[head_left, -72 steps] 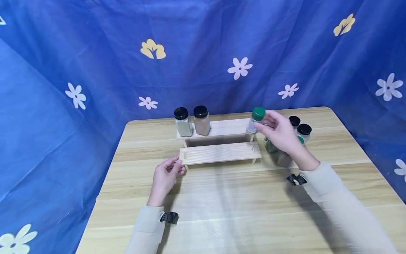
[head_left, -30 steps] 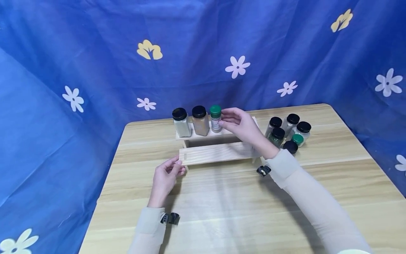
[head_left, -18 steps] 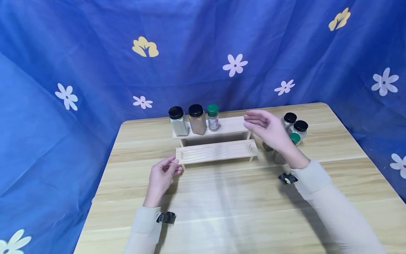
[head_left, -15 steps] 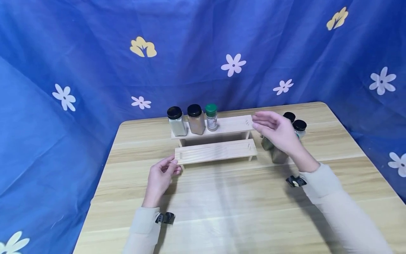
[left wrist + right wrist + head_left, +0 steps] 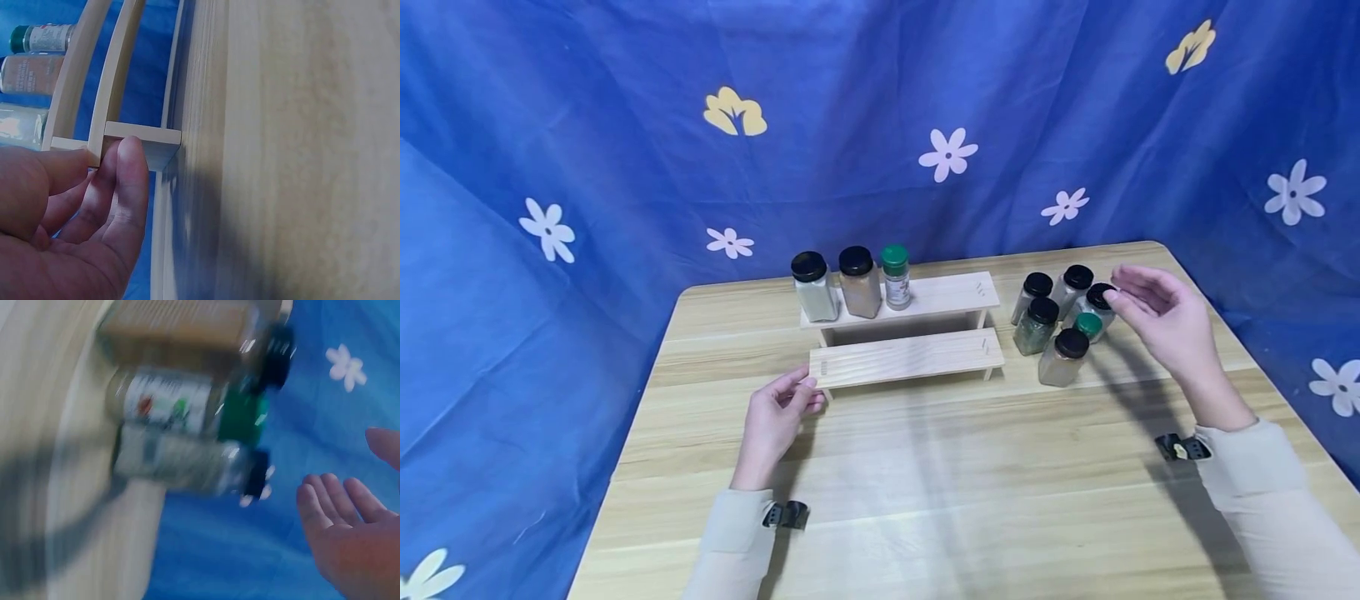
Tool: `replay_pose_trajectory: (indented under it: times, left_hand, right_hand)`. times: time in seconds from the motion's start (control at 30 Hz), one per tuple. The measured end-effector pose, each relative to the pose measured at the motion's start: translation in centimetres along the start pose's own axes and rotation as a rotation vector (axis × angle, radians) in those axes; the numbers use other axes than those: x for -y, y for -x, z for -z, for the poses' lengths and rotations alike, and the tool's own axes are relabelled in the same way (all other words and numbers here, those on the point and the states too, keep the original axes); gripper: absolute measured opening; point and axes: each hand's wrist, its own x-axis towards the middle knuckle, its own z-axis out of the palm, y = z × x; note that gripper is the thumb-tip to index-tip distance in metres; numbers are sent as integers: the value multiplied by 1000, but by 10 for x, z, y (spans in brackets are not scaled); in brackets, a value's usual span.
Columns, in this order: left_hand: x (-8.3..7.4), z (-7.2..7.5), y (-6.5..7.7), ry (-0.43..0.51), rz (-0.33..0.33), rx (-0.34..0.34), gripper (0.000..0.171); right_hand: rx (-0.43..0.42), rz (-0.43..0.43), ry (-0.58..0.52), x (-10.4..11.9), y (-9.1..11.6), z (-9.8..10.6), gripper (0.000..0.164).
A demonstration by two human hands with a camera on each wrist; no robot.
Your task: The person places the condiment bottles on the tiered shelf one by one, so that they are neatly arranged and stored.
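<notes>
The small round clear jar with a green cap (image 5: 896, 283) now stands upright and untouched on the upper tier of the pale wooden two-tier rack (image 5: 906, 360); a second ago the right hand (image 5: 1172, 325) was at its side, and that hand is now well over to the right. The release appears to leave the jar settled, third in a row with a squarish clear jar of brown contents under a black cap (image 5: 861, 287) just beside it, then a squarish jar of whitish contents, also black-capped (image 5: 817, 293), at the left end. The left hand (image 5: 772, 421) is where it was, its grip narrow, pinching the left end of the rack's lower board, which probably steadies it. The right hand's grip is loosely wide and holds nothing; it is just beside a black-capped clear jar (image 5: 1096, 313), the right wrist view showing a gap between fingers and jars. That jar belongs to a cluster of six on the light wood-grain desk (image 5: 880, 517), right of the rack, including another green-capped jar (image 5: 1087, 325). Behind hangs a blue flowered curtain (image 5: 842, 75).
</notes>
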Motion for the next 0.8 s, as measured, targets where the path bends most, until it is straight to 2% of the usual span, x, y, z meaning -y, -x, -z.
replay_pose_trajectory:
  times: [0.1, 0.17, 0.37, 0.5, 0.6, 0.8]
  left_hand:
    - [0, -1, 0, 3, 11, -2, 37]
    - [-1, -1, 1, -3, 14, -5, 37]
    - [-1, -2, 2, -11, 18, -14, 37]
    - [-2, -1, 2, -22, 22, -14, 37]
    - [-2, -1, 1, -38, 22, -13, 37]
    - [-2, -2, 1, -42, 16, -13, 37]
  right_hand:
    - [-27, -4, -1, -13, -4, 12, 43]
    - [-27, -39, 10, -23, -6, 19, 45]
    - [43, -161, 144, -51, -7, 31, 52]
    - [96, -173, 141, -65, -7, 33, 56]
    - [127, -169, 85, -73, -7, 35, 50]
    - [194, -148, 168, -81, -8, 39, 48]
